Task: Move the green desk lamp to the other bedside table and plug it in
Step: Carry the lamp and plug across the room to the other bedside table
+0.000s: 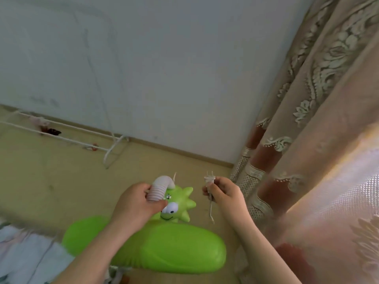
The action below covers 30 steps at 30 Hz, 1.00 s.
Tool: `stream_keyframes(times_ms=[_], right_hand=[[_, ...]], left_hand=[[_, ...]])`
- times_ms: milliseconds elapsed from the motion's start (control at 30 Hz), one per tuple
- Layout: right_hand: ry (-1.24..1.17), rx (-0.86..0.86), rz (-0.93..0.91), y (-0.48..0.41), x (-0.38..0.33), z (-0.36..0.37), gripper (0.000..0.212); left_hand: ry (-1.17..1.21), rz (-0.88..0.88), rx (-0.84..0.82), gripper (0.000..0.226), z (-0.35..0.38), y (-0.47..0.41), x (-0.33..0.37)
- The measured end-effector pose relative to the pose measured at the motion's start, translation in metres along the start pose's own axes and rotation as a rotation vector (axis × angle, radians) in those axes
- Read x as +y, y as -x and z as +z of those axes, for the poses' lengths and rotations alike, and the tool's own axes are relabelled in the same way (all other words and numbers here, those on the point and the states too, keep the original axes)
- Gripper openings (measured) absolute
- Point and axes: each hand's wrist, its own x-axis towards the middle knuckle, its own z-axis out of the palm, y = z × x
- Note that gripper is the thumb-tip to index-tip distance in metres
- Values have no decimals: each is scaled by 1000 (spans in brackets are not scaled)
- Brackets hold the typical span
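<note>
left hand (136, 203) closed around the white ribbed neck (159, 188) of the green desk lamp (164, 249), lamp held in the air over the tan floor (51, 181). forearm covers part of the long green shade; spiky face base (178, 203) partly hidden by fingers. right hand (223, 194) pinches the white plug (209, 181), prongs up, cord (211, 212) dangling, lower end hard to follow. curtain (317, 119) at right, white rack (82, 138) by the wall. no bedside table in view.
</note>
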Motion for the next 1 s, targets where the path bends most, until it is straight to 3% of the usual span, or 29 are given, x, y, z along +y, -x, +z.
stream_keyframes(times_ms=[367, 1000], right_hand=[[32, -173, -48, -171, -35, 64, 25], [25, -543, -145, -422, -136, 291, 12]], left_hand=[[64, -125, 117, 27, -29, -146, -4], [71, -370, 435, 30, -169, -364, -91]])
